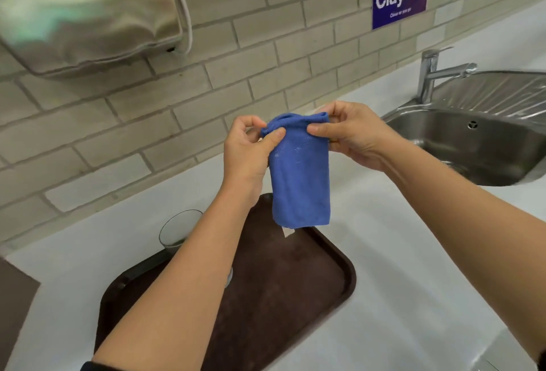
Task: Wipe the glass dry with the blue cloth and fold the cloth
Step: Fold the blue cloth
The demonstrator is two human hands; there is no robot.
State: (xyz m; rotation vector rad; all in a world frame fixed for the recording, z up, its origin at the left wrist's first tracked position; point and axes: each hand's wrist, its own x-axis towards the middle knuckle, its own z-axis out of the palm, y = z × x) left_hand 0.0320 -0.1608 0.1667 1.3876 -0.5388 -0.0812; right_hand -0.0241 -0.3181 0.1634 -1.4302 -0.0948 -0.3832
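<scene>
Blue cloth held up, folded, over the tray.

One blue cloth hangs between two hands above one brown tray on the white surface; left hand and right hand each pinch a top corner, thumb pressed to fingers. One glass stands upright at the tray's far left, beside the left forearm. One sink at right.

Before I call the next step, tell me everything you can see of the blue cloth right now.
The blue cloth looks like soft microfibre, already folded into a narrow upright rectangle. It hangs in the air above the far end of the brown tray, apart from it. The left hand and right hand pinch its two top corners, where the edge bunches. A small white tag shows at its bottom edge. Faint pale specks mark its front.
</scene>
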